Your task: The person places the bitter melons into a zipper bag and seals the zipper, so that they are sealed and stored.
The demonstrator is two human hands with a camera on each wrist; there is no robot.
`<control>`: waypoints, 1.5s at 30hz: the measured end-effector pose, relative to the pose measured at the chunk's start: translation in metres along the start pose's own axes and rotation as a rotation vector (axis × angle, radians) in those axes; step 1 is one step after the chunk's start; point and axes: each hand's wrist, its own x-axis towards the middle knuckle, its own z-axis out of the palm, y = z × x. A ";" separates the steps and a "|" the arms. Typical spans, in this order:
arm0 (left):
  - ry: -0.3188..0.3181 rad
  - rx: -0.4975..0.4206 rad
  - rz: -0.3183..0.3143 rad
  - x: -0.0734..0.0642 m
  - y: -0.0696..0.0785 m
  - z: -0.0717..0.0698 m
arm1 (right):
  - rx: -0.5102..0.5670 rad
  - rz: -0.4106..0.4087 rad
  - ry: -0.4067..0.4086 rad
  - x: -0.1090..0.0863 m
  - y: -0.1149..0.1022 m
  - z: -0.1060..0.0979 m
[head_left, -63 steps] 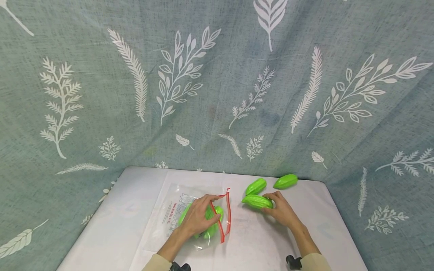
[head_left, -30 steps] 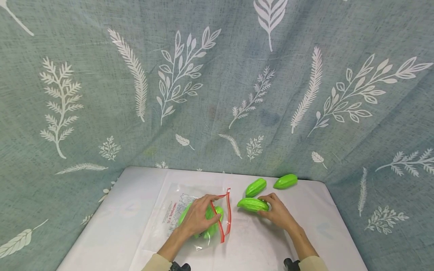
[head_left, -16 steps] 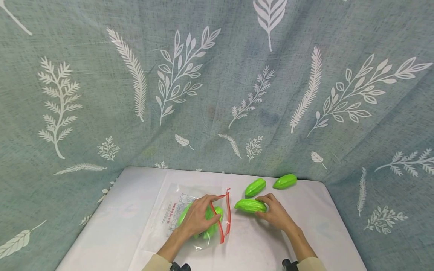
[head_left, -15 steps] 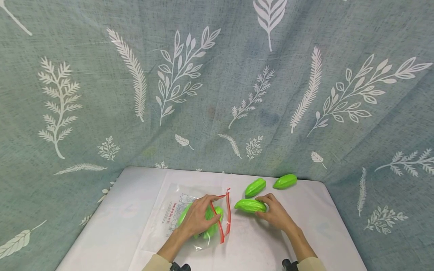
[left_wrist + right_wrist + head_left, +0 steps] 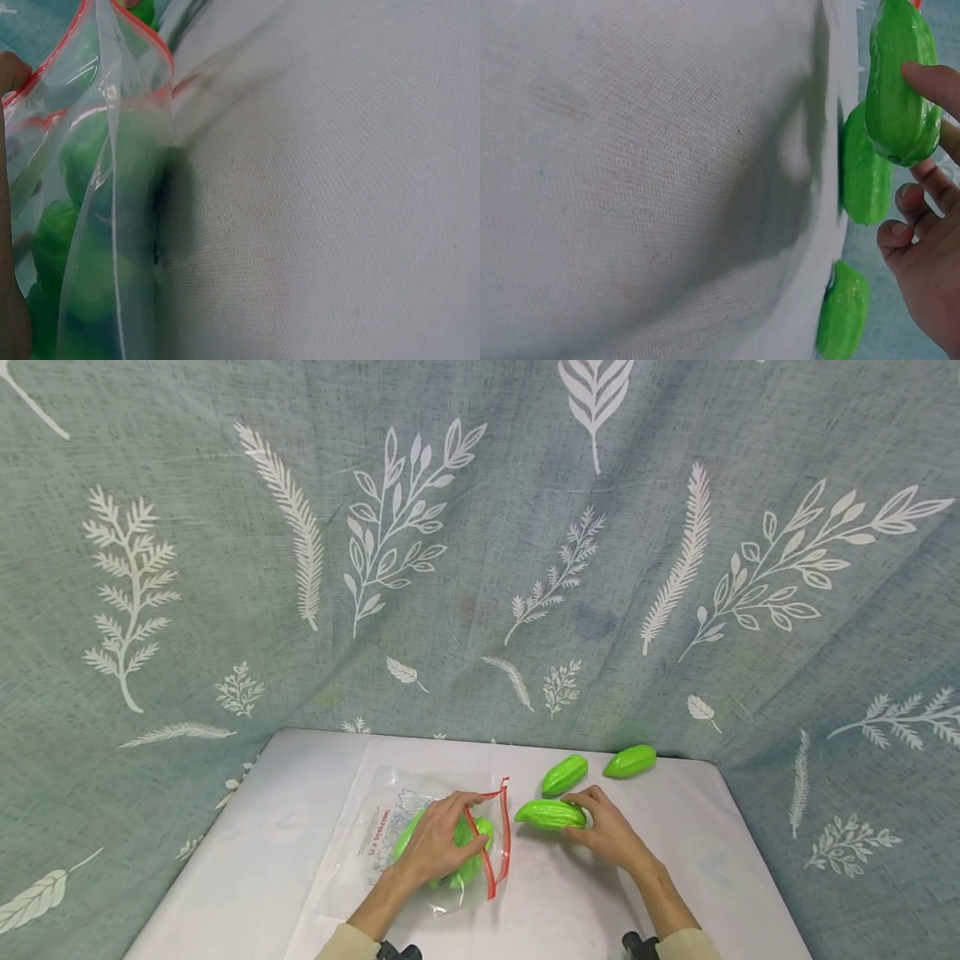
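Note:
My right hand (image 5: 606,829) pinches the rear end of a bright green, ridged bitter melon (image 5: 551,814) between thumb and fingers. Its tip points left toward the red-edged mouth of a clear zip bag (image 5: 360,827). In the right wrist view the held bitter melon (image 5: 901,82) is off the table, its shadow apart from it. My left hand (image 5: 435,843) holds the bag near its red zip edge (image 5: 506,835), and the mouth gapes. Several green shapes (image 5: 97,247) lie inside the bag, partly hidden by the hand and blurred by the plastic.
Two more bitter melons lie at the back of the white table (image 5: 720,843): one (image 5: 566,774) just behind the held one, another (image 5: 630,762) farther right by the table's back edge. A patterned green-blue cloth (image 5: 480,568) hangs behind and at both sides.
My right hand has carried the bitter melon left, away from the one behind it and closer to the bag's mouth, slowing lately. The left hand and the bag have kept their place.

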 end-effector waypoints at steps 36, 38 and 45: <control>0.002 0.006 0.011 0.002 0.001 0.000 | 0.006 -0.089 -0.063 0.003 -0.010 0.003; 0.009 0.012 0.019 0.002 0.001 0.000 | 0.007 -0.087 -0.068 0.004 -0.011 0.003; -0.003 0.011 0.004 0.000 0.000 0.000 | 0.007 -0.080 -0.094 0.004 -0.013 0.006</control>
